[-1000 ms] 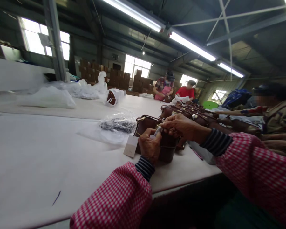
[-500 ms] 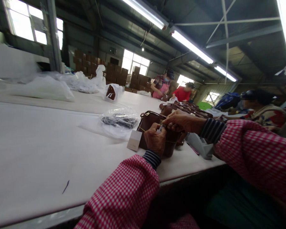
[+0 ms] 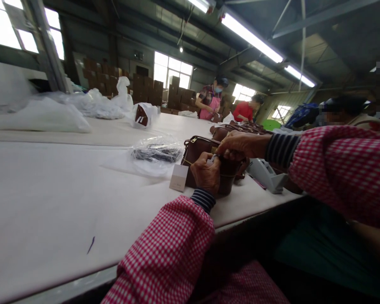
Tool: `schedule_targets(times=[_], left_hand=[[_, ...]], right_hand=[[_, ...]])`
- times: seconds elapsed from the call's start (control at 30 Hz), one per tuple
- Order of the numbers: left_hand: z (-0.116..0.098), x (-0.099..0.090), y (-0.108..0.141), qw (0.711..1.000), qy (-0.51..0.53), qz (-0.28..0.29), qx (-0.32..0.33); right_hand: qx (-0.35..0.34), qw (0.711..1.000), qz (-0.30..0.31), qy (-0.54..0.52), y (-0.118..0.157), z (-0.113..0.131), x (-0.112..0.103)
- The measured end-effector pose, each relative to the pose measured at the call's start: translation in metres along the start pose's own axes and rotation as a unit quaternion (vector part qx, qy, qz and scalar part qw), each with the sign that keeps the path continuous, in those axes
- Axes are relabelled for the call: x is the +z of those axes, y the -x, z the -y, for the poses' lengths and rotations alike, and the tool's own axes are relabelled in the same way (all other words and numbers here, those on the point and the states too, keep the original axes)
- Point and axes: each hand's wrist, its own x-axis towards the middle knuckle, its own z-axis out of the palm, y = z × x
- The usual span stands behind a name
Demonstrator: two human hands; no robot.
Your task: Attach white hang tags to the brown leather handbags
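A dark brown handbag (image 3: 193, 150) stands upright on the white-covered table, with a pale hang tag (image 3: 178, 178) at its left side. In front of the bag, my left hand (image 3: 206, 174) is closed, and a small whitish piece (image 3: 212, 159) shows between its thumb and finger. My right hand (image 3: 239, 145) reaches across the bag's upper front, its fingers pinched close to the left fingertips by the gold-coloured clasp (image 3: 214, 150). What the right fingers grip is hidden.
A clear plastic bag (image 3: 158, 150) with dark contents lies left of the handbag. On the right stand a grey tape dispenser (image 3: 269, 177) and more brown bags (image 3: 234, 128). A wrapped bag (image 3: 141, 115) sits farther back. Several people work around the table (image 3: 50, 202).
The view has shifted slightly, so the scene sits a little higher. Both hands stay at the bag's front, with the right fingers still close to the left.
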Motion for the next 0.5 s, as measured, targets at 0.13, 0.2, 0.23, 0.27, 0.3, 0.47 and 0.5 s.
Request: schedule_targets(times=[0.13,0.2,0.23,0.27,0.3,0.47,0.5], left_hand=[[0.003,-0.001,-0.005,0.999,0.047,0.009,-0.023],[0.006,-0.001,-0.007,0.995,0.083,0.019,-0.042],[0.007,-0.001,-0.009,0.993,0.105,0.027,-0.053],[0.008,-0.001,-0.009,0.989,0.126,0.037,-0.065],[0.008,-0.001,-0.010,0.985,0.147,0.046,-0.077],[0.007,-0.002,-0.011,0.964,0.224,0.062,-0.130],[0.007,-0.002,-0.011,0.960,0.234,0.065,-0.138]], right_hand=[[-0.021,1.000,0.001,0.011,-0.004,-0.008,-0.002],[-0.043,0.999,0.006,0.009,-0.005,-0.013,-0.003],[-0.053,0.999,0.007,0.008,-0.004,-0.015,-0.004],[-0.061,0.998,0.008,0.007,-0.004,-0.016,-0.004],[-0.070,0.998,0.008,0.007,-0.003,-0.018,-0.003],[-0.121,0.993,-0.009,0.004,0.003,-0.025,0.001],[-0.133,0.991,-0.015,0.000,0.004,-0.027,0.001]])
